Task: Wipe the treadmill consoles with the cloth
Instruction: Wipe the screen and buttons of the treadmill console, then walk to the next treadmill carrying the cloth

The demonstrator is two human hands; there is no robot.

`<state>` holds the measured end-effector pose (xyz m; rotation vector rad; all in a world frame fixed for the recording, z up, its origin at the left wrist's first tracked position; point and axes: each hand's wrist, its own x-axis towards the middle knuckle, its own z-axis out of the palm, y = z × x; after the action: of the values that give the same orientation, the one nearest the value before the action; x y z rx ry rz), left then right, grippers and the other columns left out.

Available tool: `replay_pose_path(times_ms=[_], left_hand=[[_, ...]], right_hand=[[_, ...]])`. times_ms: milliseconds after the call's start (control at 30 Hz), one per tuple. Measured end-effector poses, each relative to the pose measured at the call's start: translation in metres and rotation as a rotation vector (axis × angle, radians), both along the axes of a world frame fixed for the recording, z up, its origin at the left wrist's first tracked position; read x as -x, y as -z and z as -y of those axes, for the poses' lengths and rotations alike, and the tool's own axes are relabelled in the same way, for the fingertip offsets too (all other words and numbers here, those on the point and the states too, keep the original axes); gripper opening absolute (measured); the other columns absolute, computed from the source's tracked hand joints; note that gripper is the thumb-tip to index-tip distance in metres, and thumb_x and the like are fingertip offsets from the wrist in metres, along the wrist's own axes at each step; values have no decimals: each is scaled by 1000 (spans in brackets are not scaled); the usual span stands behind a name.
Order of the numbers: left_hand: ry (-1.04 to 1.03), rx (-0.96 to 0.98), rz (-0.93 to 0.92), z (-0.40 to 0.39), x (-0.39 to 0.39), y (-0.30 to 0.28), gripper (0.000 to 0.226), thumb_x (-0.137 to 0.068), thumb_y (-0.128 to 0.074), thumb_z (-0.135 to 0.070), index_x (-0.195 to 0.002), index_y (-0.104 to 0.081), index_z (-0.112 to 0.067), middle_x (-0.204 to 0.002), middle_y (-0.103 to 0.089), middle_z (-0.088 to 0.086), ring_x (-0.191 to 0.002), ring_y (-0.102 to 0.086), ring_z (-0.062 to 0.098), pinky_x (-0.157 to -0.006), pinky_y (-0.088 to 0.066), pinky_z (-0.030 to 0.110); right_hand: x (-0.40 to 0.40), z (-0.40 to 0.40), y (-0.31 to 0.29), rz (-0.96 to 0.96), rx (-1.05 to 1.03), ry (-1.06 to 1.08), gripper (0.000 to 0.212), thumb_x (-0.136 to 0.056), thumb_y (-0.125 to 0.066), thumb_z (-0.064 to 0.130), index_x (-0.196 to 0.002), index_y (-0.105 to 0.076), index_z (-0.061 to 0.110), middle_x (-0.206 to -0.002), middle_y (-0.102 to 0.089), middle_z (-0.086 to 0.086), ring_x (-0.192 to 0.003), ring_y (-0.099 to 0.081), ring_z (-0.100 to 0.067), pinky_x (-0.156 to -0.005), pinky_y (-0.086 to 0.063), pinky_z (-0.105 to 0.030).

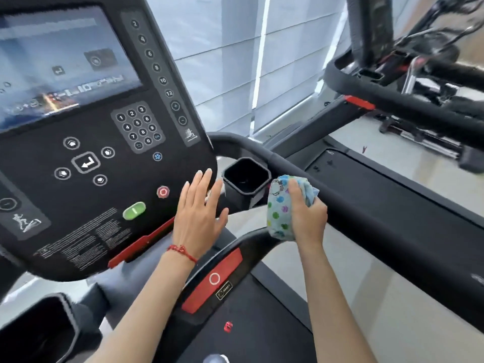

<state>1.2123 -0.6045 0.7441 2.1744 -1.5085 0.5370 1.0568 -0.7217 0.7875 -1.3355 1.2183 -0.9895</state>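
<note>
Closest to the camera, two bare forearms reach up toward the treadmill console. The left hand is spread flat with fingers wide, holding nothing, at the console's lower right corner; can't tell if it actually touches the panel. There's a red string bracelet on that wrist. The right hand is off to the console's right, gripping a bunched-up cloth, light blue with coloured dots, just above the curved black handlebar. Between hand and console sits the black cup holder. Further back, right of the console, a second treadmill stands by the window blinds.
</note>
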Motion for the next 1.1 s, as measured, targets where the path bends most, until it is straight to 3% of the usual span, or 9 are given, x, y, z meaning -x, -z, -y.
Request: replay_pose_path(times_ms=[100, 300, 467, 667, 800, 1100], left_hand=[[107, 4, -4, 24, 33, -1, 52, -86, -44, -30, -130, -47, -3, -138, -44, 22, -131, -34, 37, -106, -31, 52], [322, -60, 16, 81, 129, 8, 54, -85, -44, -33, -131, -44, -5, -138, -45, 22, -131, -32, 35, -109, -24, 49], [516, -135, -28, 116, 234, 21, 52, -87, -42, -35, -131, -42, -7, -134, -50, 21, -128, -38, 34, -105, -34, 53], [724, -281, -15, 136, 339, 36, 54, -87, -38, -38, -125, -56, -3, -127, -56, 19, -120, -52, 35, -102, -33, 52], [877, -371, 11, 145, 392, 45, 54, -88, -36, -40, -124, -57, -5, -125, -59, 16, -117, -55, 33, -101, -36, 50], [1313, -459, 93, 164, 487, 69, 51, -86, -37, -40, -118, -60, -6, -118, -62, 13, -111, -58, 31, -95, -44, 48]], right_hand=[[48, 8, 2, -1, -20, 111, 21, -84, -61, 42, -71, -56, 26, -74, -61, 10, -69, -60, -6, -57, -49, -21], [166, 20, 15, 13, -81, 334, 23, -83, -61, 44, -72, -58, 23, -75, -63, 6, -71, -62, -10, -58, -50, -24], [270, 18, 33, 2, -121, 490, 21, -85, -59, 42, -75, -57, 24, -76, -63, 6, -73, -62, -11, -61, -50, -25], [374, -3, 58, -23, -199, 702, 25, -86, -58, 42, -71, -54, 23, -73, -60, 5, -71, -59, -10, -64, -50, -28], [420, -23, 75, 2, -263, 853, 26, -86, -59, 42, -80, -59, 17, -77, -62, 4, -72, -60, -9, -58, -47, -24], [481, -74, 106, 19, -376, 1279, 34, -84, -60, 43, -91, -61, 10, -87, -64, -6, -75, -59, -15, -60, -44, -24]])
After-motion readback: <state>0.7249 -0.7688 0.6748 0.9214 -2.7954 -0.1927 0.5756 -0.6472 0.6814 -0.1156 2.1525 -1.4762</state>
